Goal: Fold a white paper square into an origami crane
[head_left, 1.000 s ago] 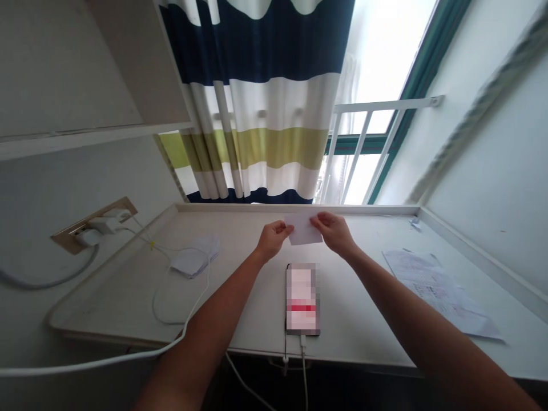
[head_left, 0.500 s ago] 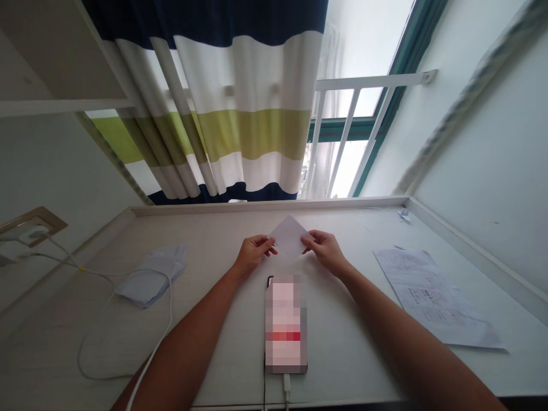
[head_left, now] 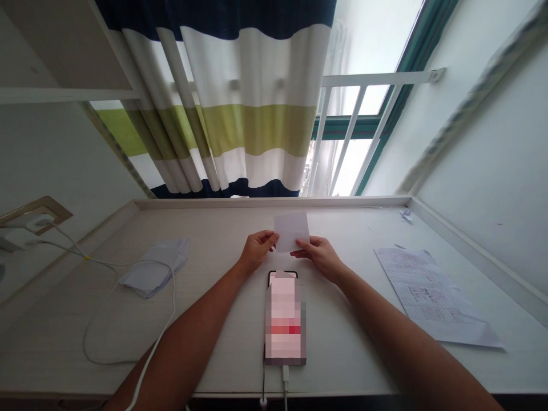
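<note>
A small square sheet of white paper (head_left: pixel 291 229) is held up between my two hands, over the far middle of the desk. My left hand (head_left: pixel 258 249) pinches its left edge between thumb and fingers. At the lower right corner, my right hand (head_left: pixel 320 255) grips the sheet, thumb in front and fingers behind and below it. Just nearer to me lies a phone (head_left: pixel 285 319), its screen blurred out, with a white cable plugged into its lower end.
Loose white papers (head_left: pixel 156 265) lie on the left under a white charging cable (head_left: pixel 173 297) running from a wall socket (head_left: pixel 40 217). Written sheets (head_left: pixel 428 291) lie at right, and a crumpled scrap (head_left: pixel 405 215) sits in the far right corner. A raised rim (head_left: pixel 274 202) edges the desk's back.
The paper has turned from a diamond position to a nearly upright square. My right hand has shifted its hold to the lower right corner. The camera view has shifted slightly.
</note>
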Demonstrator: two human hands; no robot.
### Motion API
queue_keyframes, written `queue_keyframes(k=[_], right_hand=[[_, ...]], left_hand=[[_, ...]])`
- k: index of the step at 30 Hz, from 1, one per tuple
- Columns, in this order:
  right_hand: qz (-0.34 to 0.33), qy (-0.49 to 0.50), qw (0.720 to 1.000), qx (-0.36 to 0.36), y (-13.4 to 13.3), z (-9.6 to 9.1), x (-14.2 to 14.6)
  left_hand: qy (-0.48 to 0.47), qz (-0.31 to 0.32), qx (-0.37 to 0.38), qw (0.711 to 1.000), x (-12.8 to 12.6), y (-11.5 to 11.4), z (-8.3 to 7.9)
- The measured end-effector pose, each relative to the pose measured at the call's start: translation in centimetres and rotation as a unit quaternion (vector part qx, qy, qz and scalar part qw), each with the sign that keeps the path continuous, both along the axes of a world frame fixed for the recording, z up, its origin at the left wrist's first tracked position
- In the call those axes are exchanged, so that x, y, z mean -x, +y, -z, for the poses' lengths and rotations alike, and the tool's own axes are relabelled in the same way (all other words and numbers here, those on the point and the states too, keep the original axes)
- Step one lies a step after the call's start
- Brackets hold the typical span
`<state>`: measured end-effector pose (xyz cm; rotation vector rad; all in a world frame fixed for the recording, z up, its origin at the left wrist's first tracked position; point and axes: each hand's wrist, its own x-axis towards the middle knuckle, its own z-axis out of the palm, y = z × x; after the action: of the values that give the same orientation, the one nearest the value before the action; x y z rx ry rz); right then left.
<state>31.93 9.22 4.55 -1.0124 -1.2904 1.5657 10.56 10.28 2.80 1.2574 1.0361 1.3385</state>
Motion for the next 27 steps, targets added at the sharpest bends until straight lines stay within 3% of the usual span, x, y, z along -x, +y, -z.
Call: queue_keyframes(k=[9, 15, 21, 27], right_hand=[[0.032, -0.002, 0.999, -0.021, -0.3, -0.8, -0.5], [0.039, -0.042, 0.998, -0.035, 0.2, -0.3, -0.9], [0.037, 0.056, 0.998, 0.0, 0.1, -0.6, -0.7], [0.006, 0.075, 0.997, 0.0, -0.2, -1.4, -0.9]], left_hand=[[0.009, 0.016, 0.012, 1.0, -0.1, -0.1, 0.5], [-0.025, 0.024, 0.021, 0.999, 0.0, -0.1, 0.3], [-0.072, 0.059, 0.035, 0.995, 0.2, -0.2, -0.1], [-0.081, 0.103, 0.03, 0.991, 0.2, -0.7, -0.8]])
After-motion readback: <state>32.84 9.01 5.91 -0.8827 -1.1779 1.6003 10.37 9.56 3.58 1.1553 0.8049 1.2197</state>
